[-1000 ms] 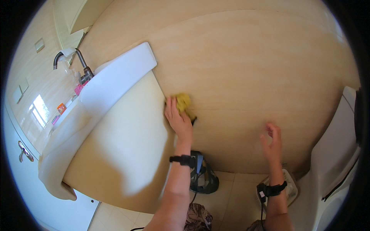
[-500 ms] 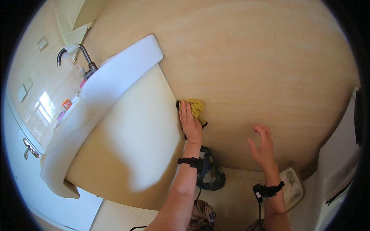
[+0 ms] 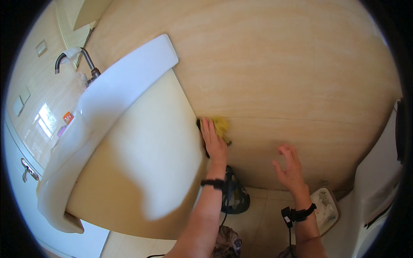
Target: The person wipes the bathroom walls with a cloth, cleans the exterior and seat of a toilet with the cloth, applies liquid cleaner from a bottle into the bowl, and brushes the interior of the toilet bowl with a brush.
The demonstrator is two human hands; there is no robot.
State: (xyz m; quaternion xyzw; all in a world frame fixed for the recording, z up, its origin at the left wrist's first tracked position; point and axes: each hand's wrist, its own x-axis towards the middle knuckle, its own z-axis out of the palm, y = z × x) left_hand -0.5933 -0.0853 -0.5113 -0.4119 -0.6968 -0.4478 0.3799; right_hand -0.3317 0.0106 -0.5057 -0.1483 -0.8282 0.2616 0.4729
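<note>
My left hand [image 3: 214,139] presses a yellow cloth with black edging [image 3: 221,127] against the tiled wall, right beside the edge of the white washbasin cabinet [image 3: 157,142]. Its fingers point away from me and lie over the cloth, which bunches out to their right and looks smeared by motion. To the right, my right hand [image 3: 291,168] hangs free before the wall, fingers loosely curved and apart, with nothing in it. Each wrist wears a black strap.
A white basin [image 3: 129,81] tops the cabinet, with a tap [image 3: 89,64] at its far left. Below my left forearm stands a dark bucket-like container [image 3: 241,202]. A white bin [image 3: 325,210] and a white toilet [image 3: 370,189] are at the right. A door [image 3: 26,189] lies left.
The whole view has shifted slightly, with the basin now farther left. My left hand and the cloth sit slightly lower along the wall. My right hand has moved slightly left and down.
</note>
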